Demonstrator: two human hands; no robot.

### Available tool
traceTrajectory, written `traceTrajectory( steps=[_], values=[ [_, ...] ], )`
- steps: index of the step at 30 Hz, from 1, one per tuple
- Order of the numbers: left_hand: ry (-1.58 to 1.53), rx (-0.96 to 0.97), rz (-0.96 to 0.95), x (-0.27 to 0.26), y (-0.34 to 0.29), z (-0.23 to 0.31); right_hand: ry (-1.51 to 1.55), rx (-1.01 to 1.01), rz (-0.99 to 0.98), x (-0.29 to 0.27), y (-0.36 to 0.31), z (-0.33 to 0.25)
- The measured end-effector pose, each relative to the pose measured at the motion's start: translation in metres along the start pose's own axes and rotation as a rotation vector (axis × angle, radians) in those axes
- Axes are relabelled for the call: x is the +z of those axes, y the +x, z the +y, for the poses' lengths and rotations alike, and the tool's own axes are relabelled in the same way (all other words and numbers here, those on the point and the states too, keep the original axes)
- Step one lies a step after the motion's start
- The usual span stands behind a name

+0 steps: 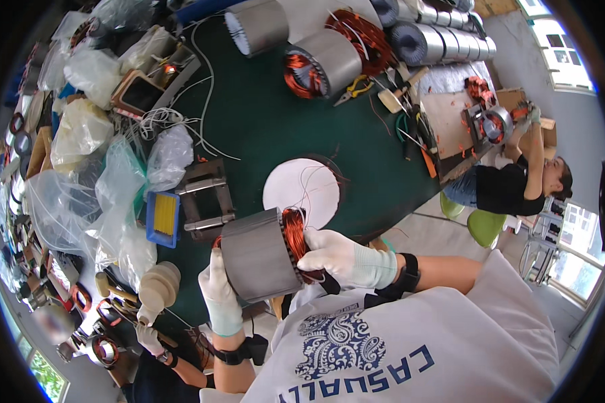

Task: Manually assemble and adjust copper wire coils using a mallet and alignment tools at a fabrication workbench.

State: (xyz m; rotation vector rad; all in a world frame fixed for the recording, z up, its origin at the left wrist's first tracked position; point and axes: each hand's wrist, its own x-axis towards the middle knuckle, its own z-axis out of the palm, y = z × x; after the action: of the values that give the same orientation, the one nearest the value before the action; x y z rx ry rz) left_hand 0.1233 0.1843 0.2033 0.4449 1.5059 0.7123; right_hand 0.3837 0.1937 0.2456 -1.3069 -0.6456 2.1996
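Observation:
Between my hands is a motor stator [257, 258], a grey metal cylinder lying tilted on its side near the table's front edge. Copper windings [294, 235] bulge from its right end, and thin lead wires rise from them. My left hand [220, 293], in a white glove, grips the stator's left end from below. With its gloved fingers closed at the right end, my right hand [339, 258] holds the copper winding; the fingertips partly cover the coil. Just behind the stator lies a white round disc [302, 191] on the green tabletop [249, 141].
A metal frame [206, 198] and a blue tray [162, 218] of yellow strips stand at left, near plastic bags [87, 74]. Farther back are more stators [323, 64], pliers [354, 89] and a mallet [400, 91]. Co-workers sit at right [517, 181] and lower left [161, 366].

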Motion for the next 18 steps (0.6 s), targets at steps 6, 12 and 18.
traceTrajectory(
  steps=[6,12,18],
  values=[
    [0.3,0.309,0.012,0.03,-0.036,-0.028,-0.032,0.055,-0.099,-0.03,-0.008,0.039],
    [0.069,0.193,0.175,0.013,-0.055,-0.088,-0.464,0.156,-0.148,-0.018,0.014,0.056],
    [-0.383,0.017,0.364,-0.013,-0.05,-0.173,-0.66,0.141,-0.236,-0.011,0.049,0.1]
  ],
)
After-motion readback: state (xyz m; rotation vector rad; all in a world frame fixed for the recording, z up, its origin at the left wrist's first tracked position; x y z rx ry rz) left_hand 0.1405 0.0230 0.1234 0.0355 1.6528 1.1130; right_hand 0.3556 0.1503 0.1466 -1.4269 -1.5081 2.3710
